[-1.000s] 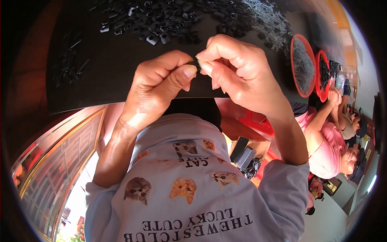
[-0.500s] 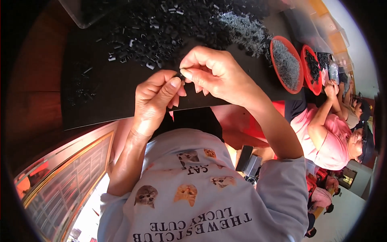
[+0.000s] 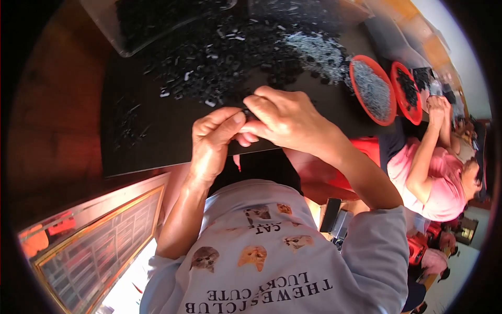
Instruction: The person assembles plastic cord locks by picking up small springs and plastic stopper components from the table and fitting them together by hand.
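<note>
Both hands met above the near edge of the black desk (image 3: 157,146), fingertips pressed together. Left hand (image 3: 212,141) rose with its forearm from below, thumb and forefinger pinching a small black part (image 3: 246,111); right hand (image 3: 285,120) curled over from the right, pinching the same part. That part sat between the fingertips, mostly hidden, so its long axis could not be told. Loose black parts (image 3: 219,57) lay heaped just beyond.
</note>
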A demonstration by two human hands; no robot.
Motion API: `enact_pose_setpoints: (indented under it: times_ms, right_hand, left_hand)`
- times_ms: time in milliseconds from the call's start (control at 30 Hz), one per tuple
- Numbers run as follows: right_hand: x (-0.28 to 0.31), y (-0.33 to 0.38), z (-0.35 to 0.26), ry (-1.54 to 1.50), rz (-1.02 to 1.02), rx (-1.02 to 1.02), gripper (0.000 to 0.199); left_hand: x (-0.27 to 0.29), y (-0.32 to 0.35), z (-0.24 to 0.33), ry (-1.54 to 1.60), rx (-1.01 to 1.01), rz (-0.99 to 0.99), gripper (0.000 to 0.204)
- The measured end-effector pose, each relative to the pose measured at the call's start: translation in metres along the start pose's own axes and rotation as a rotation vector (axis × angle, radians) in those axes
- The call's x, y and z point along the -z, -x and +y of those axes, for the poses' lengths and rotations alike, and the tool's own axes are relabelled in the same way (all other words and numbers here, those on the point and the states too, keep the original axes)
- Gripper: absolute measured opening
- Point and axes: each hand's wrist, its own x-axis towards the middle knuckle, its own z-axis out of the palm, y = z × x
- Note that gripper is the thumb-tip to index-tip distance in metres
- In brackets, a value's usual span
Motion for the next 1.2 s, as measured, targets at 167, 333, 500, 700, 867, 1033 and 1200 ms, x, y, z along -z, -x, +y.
enact_pose_setpoints:
  times_ms: [167, 333, 500, 700, 867, 1033, 1200]
  right_hand:
    - [0.01, 0.002, 0.006, 0.064, 0.086, -0.001, 0.032]
    - [0.013, 0.001, 0.014, 0.088, 0.11, 0.022, 0.026]
    - [0.01, 0.007, 0.02, 0.051, 0.014, 0.044, 0.036]
    - [0.055, -0.016, 0.063, 0.354, 0.191, -0.005, 0.031]
    - [0.143, -0.085, 0.127, 0.497, 0.082, -0.391, 0.046]
    - [0.145, -0.071, 0.191, 0.604, 0.086, -0.49, 0.057]
    - [0.068, -0.024, 0.147, 0.296, 0.126, -0.199, 0.023]
  left_hand:
    - [-0.003, -0.002, 0.001, 0.033, -0.003, -0.051, 0.026]
    - [-0.003, 0.0, -0.007, -0.038, -0.111, 0.071, 0.024]
    - [-0.003, 0.002, -0.003, -0.115, -0.159, 0.066, 0.023]
    - [-0.005, 0.002, -0.004, -0.165, -0.102, 0.034, 0.021]
    - [-0.004, 0.007, -0.002, -0.19, -0.102, 0.044, 0.021]
    - [-0.006, 0.007, -0.001, -0.21, -0.099, -0.007, 0.022]
    - [-0.007, 0.005, -0.002, -0.308, -0.128, -0.047, 0.022]
